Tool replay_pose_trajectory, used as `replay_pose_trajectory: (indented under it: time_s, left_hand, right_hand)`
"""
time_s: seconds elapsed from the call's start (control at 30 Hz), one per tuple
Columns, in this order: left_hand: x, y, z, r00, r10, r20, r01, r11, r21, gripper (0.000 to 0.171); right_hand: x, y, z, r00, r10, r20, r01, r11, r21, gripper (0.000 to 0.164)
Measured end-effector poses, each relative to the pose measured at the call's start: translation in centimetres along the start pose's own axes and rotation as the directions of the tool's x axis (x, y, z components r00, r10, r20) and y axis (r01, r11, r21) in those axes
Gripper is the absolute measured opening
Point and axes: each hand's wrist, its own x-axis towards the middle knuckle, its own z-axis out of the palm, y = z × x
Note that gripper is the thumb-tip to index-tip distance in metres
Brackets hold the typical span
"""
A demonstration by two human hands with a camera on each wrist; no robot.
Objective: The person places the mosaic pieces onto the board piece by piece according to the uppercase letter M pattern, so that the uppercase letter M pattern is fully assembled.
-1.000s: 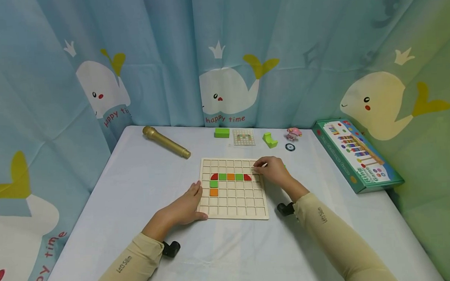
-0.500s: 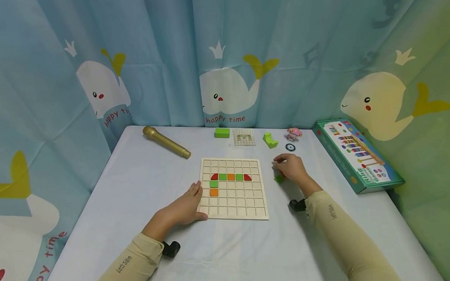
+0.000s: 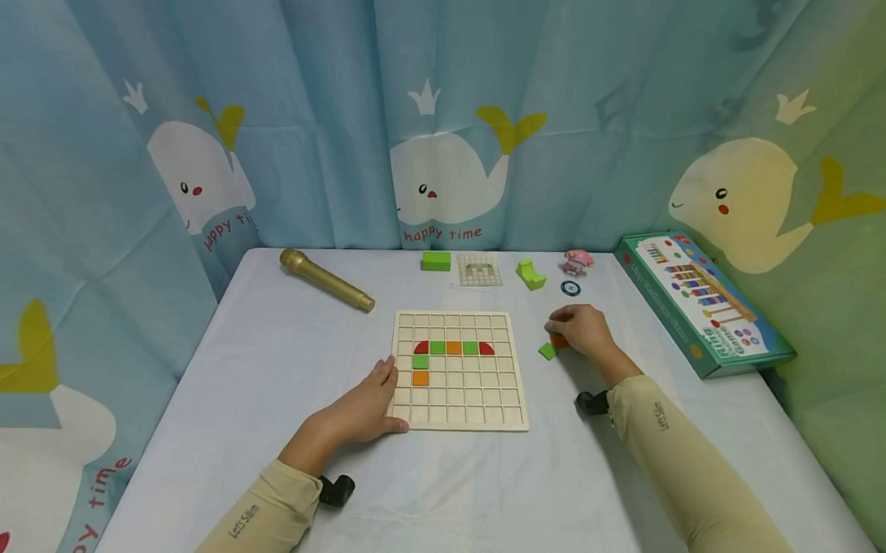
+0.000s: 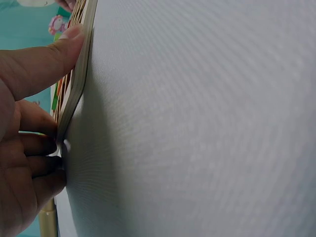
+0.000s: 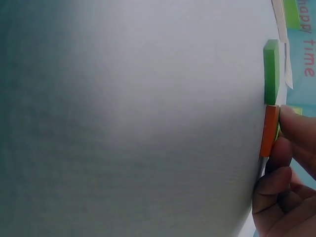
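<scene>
A wooden grid board (image 3: pixel 473 410) lies on the table. Red, green and orange tiles form a row on it, and a green tile (image 3: pixel 420 362) and an orange tile (image 3: pixel 420 378) run down at the row's left end. My left hand (image 3: pixel 360 405) rests against the board's left edge, fingers straight, thumb at the near corner. Right of the board, my right hand (image 3: pixel 587 332) pinches what looks like a green tile, mostly hidden; a green sliver (image 5: pixel 278 131) shows between thumb and finger. Close against these fingers lies a loose orange tile (image 5: pixel 269 131), with a loose green tile (image 3: pixel 548 351) beside it.
Along the back stand a green block (image 3: pixel 436 261), a pattern card (image 3: pixel 479 270), a lime curved block (image 3: pixel 531 275), a pink figure (image 3: pixel 578 262) and a round disc (image 3: pixel 570 288). A gold microphone (image 3: pixel 326 279) lies back left, a game box (image 3: pixel 704 304) at right.
My right hand has moved from the board's upper right corner to the loose tiles on the right, uncovering the loose green tile. The left hand stays at the board's edge.
</scene>
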Motion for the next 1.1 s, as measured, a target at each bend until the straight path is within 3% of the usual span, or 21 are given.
replay_pose_trajectory:
  time_s: [0.43, 0.87, 1.1]
  left_hand:
    - [-0.3, 0.2, -0.2, 1.0, 0.008, -0.007, -0.008, 1.0, -0.017, 0.096]
    - [-0.2, 0.2, -0.1, 1.0, 0.003, -0.004, -0.003, 1.0, -0.013, 0.096]
    - [-0.1, 0.1, 0.0, 1.0, 0.0, -0.005, 0.0, 1.0, -0.01, 0.096]
  right_hand:
    - [0.1, -0.2, -0.4, 0.999, 0.032, 0.033, -0.032, 0.999, 0.01, 0.034]
    - [-0.2, -0.1, -0.2, 0.995, -0.081, -0.054, 0.082, 0.997, 0.01, 0.019]
    - [-0.6, -1.1, -0.3, 0.995, -0.083, -0.062, 0.086, 0.995, 0.045, 0.016]
